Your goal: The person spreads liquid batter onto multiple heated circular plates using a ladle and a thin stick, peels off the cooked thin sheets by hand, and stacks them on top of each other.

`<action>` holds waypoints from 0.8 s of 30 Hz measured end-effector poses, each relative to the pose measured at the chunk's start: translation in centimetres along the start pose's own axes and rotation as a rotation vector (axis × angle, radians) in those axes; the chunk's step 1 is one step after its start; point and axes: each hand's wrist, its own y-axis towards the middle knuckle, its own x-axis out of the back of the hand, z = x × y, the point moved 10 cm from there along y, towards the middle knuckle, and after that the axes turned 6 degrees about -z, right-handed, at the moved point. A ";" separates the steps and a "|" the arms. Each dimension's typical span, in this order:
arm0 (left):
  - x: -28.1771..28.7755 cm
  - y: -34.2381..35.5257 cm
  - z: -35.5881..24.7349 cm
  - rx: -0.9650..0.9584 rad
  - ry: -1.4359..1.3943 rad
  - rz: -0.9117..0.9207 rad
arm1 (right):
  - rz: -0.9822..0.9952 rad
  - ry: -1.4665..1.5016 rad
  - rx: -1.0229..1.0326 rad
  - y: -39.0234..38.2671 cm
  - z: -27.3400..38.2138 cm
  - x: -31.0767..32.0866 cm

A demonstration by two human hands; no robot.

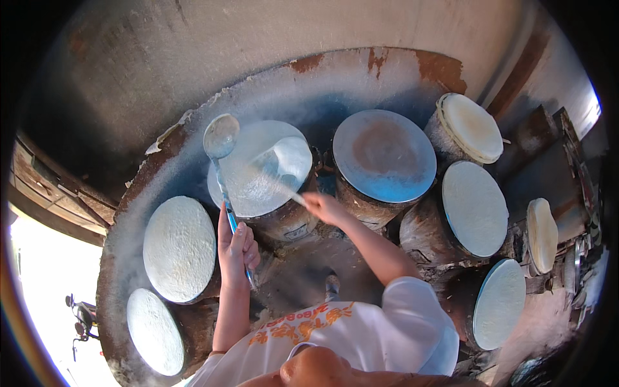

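White, wet batter [248,193] gleams across our round griddle [271,212], and our right hand [325,208] is wrapped round the spreader [285,188], its blurred head over that griddle's middle. Our left hand [238,248] grips the ladle [221,137], bowl above the griddle's far left edge. We'd judge a light, level, even sweep best, ladle held clear of the batter.

Stained wall [309,29]; dusty flr [300,258]; brt light [39,264] L.
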 end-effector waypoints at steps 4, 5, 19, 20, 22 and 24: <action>-3.1 2.7 1.9 0.046 0.007 0.039 | 0.201 0.242 -0.824 -6.7 -5.5 8.5; -5.2 3.2 2.8 0.105 0.028 0.010 | 0.206 0.297 -0.704 -4.5 -5.9 10.1; -7.8 10.2 5.9 0.637 -0.845 0.145 | -0.083 -0.545 -0.084 2.6 -0.6 8.5; -6.8 10.9 5.9 0.687 -0.929 0.160 | -0.101 -0.540 -0.105 4.0 0.0 9.4; -6.9 10.8 7.3 0.822 -1.027 0.113 | -0.195 -0.505 -0.167 4.6 -2.4 12.2; -7.1 11.5 7.9 0.848 -1.012 0.060 | -0.081 -0.481 -0.137 5.2 -3.1 11.9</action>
